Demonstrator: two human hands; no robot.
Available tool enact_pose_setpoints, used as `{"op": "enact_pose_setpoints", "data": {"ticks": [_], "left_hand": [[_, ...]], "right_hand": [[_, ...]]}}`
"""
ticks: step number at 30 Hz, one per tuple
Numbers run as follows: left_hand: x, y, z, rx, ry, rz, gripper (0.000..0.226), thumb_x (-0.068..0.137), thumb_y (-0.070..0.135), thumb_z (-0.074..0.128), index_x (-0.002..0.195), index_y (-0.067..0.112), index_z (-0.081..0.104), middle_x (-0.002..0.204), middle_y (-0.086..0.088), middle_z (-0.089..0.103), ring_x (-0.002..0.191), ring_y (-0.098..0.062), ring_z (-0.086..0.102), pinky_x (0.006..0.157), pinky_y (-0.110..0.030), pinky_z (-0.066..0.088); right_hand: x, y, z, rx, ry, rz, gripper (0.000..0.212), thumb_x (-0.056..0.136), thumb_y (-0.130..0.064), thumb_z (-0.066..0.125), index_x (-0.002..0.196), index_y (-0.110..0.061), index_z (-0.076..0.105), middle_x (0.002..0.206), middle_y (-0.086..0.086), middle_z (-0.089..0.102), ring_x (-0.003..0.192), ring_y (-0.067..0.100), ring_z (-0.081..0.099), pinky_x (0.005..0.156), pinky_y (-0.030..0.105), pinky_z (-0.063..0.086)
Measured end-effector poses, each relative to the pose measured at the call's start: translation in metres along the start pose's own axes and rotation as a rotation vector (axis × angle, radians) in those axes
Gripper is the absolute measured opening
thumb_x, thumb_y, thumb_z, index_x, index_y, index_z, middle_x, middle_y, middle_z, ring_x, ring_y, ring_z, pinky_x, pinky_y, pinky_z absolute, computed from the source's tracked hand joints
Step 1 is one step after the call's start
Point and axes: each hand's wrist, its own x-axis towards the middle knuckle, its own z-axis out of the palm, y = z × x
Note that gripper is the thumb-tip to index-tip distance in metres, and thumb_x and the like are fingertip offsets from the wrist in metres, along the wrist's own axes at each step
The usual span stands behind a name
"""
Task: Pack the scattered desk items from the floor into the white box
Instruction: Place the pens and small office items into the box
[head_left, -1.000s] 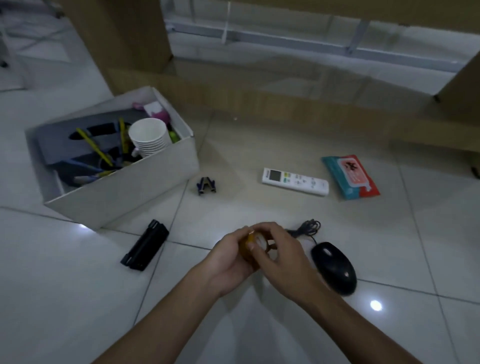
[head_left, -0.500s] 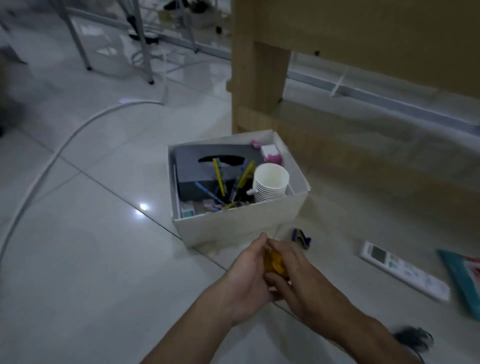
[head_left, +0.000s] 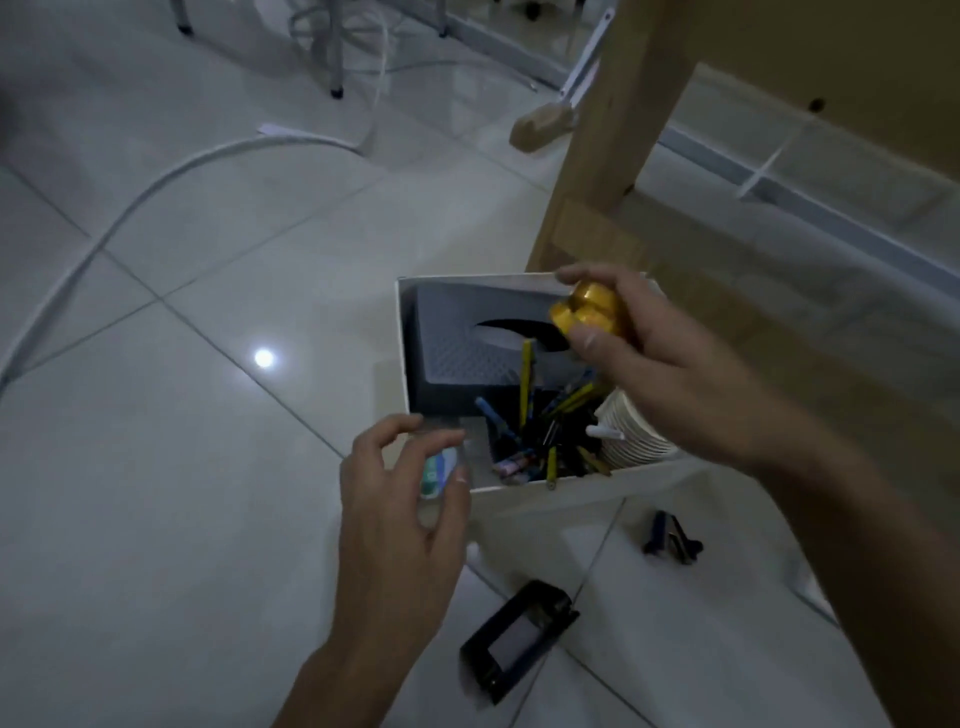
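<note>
A white cable curves across the pale floor tiles at the far left, well apart from everything else. Moving right, the left hand hovers at the near left corner of the white box, fingers spread loose and holding nothing, above a small greenish packet lying inside. Below it, a black stapler-like item lies on the floor, just in front of the box. The box itself holds a dark grey tissue box, a tangle of pens and a stack of paper cups. Over its far right corner the right hand pinches a shiny gold object between thumb and fingers, partly hiding the cups. Near the box's right front corner, a small cluster of dark binder clips sits on the tile. A wooden table leg stands directly behind the box.
</note>
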Motion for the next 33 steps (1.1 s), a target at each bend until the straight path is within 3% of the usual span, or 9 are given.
{"op": "enact_pose_setpoints", "data": {"ticks": [1,3,6,11,14,19,23,28,33], "left_hand": [[0.000,0.000,0.004,0.006,-0.003,0.012,0.021,0.096,0.025,0.058,0.114,0.032,0.065,0.133,0.004,0.045,0.127,-0.014,0.042,0.098,-0.003,0.026],[-0.003,0.003,0.010,0.040,0.027,0.016,0.025,0.096,0.026,0.049,0.116,0.031,0.064,0.141,0.001,0.043,0.133,-0.020,0.039,0.105,-0.027,0.032],[-0.008,0.019,0.025,0.168,0.079,0.046,0.028,0.091,0.022,0.049,0.112,0.029,0.066,0.146,-0.004,0.047,0.144,-0.030,0.031,0.106,-0.054,0.030],[-0.019,0.027,0.043,0.273,0.048,0.127,0.035,0.085,0.021,0.052,0.117,0.031,0.059,0.137,0.002,0.059,0.141,-0.025,0.039,0.112,-0.053,0.018],[-0.018,0.019,0.043,0.418,-0.014,0.147,0.047,0.082,0.027,0.051,0.129,0.027,0.057,0.132,0.001,0.063,0.135,-0.023,0.044,0.111,-0.053,0.021],[-0.022,0.028,0.038,0.443,0.023,0.139,0.052,0.081,0.037,0.046,0.130,0.027,0.058,0.131,-0.004,0.064,0.133,-0.023,0.046,0.107,-0.061,0.025],[-0.014,0.057,0.045,0.357,0.090,0.354,0.040,0.082,0.031,0.050,0.121,0.028,0.059,0.128,-0.002,0.063,0.130,-0.026,0.049,0.103,-0.069,0.030],[0.005,0.082,0.077,0.281,-0.113,0.499,0.034,0.088,0.028,0.051,0.117,0.021,0.067,0.133,-0.003,0.059,0.136,-0.027,0.046,0.103,-0.068,0.033],[0.004,0.081,0.088,0.318,-0.145,0.499,0.031,0.088,0.027,0.050,0.109,0.021,0.072,0.129,0.000,0.062,0.134,-0.026,0.048,0.101,-0.067,0.035]], "right_hand": [[-0.001,0.010,-0.011,0.041,0.048,0.053,0.036,0.101,-0.036,0.047,0.135,-0.045,0.043,0.114,-0.019,0.055,0.098,0.002,0.061,0.080,0.024,0.051],[-0.006,0.031,-0.034,0.124,0.140,0.190,0.030,0.101,-0.032,0.049,0.130,-0.040,0.049,0.114,-0.007,0.061,0.097,0.012,0.065,0.079,0.035,0.054],[-0.014,0.061,-0.052,0.041,0.193,0.459,0.022,0.102,-0.029,0.050,0.124,-0.032,0.050,0.112,0.003,0.061,0.095,0.022,0.064,0.077,0.037,0.055],[-0.019,0.088,-0.028,0.124,0.240,0.583,0.030,0.099,-0.039,0.052,0.129,-0.034,0.050,0.107,-0.003,0.061,0.090,0.017,0.065,0.077,0.039,0.060],[-0.015,0.091,-0.029,0.148,0.273,0.570,0.012,0.098,-0.036,0.053,0.110,-0.039,0.055,0.102,-0.005,0.062,0.091,0.018,0.066,0.078,0.040,0.060],[-0.007,0.087,-0.047,0.049,0.127,0.498,0.009,0.096,-0.030,0.054,0.101,-0.024,0.059,0.094,0.009,0.067,0.087,0.027,0.069,0.077,0.049,0.060],[0.004,0.088,-0.060,-0.011,0.012,0.439,0.015,0.094,-0.031,0.054,0.098,-0.018,0.060,0.081,0.009,0.066,0.081,0.032,0.071,0.069,0.043,0.059],[0.016,0.091,-0.070,-0.229,-0.151,0.472,0.017,0.093,-0.031,0.057,0.092,-0.014,0.057,0.077,0.008,0.066,0.064,0.020,0.069,0.060,0.035,0.061],[0.020,0.088,-0.077,-0.390,-0.204,0.387,0.019,0.096,-0.029,0.053,0.090,-0.012,0.053,0.078,0.004,0.060,0.070,0.016,0.063,0.073,0.032,0.056]]}}
